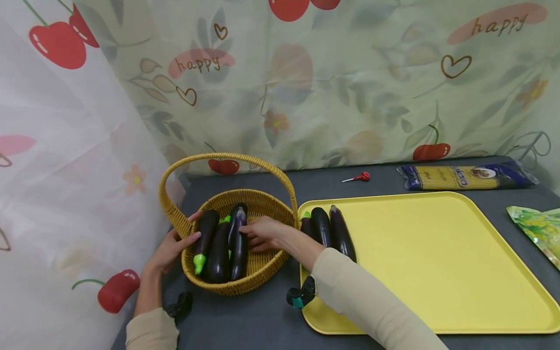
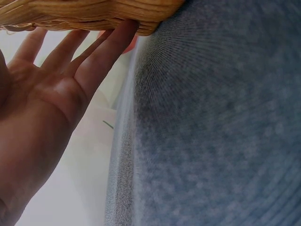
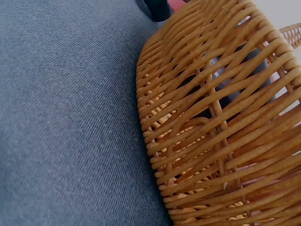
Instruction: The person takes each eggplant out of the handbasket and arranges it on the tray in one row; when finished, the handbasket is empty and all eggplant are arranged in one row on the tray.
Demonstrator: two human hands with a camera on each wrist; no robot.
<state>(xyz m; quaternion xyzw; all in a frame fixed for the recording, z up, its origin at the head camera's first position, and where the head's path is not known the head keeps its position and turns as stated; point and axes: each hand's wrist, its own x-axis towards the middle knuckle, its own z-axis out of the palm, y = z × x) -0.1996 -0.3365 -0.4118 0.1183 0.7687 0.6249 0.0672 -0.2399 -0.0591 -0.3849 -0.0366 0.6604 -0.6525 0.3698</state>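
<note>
Wicker basket (image 1: 227,288) sits gripped by the left hand (image 1: 171,247); the right hand (image 1: 264,233), relaxed, seemingly touches one glossy eggplant (image 1: 239,253).

A tabletop corner screened off by printed sheeting (image 1: 332,107) behind and to the left, patterned with red cherries, hearts, leaves and the word "happy". The cheerful print and the groceries suggest a home-style, kitchen-like setting, though the kind of room beyond cannot be told. On the dark grey tabletop (image 1: 245,318) sit a wicker basket (image 1: 267,272) of eggplants (image 1: 218,260), a yellow tray (image 1: 428,262), bagged pasta (image 1: 463,177) and a red lollipop (image 1: 363,176)
</note>
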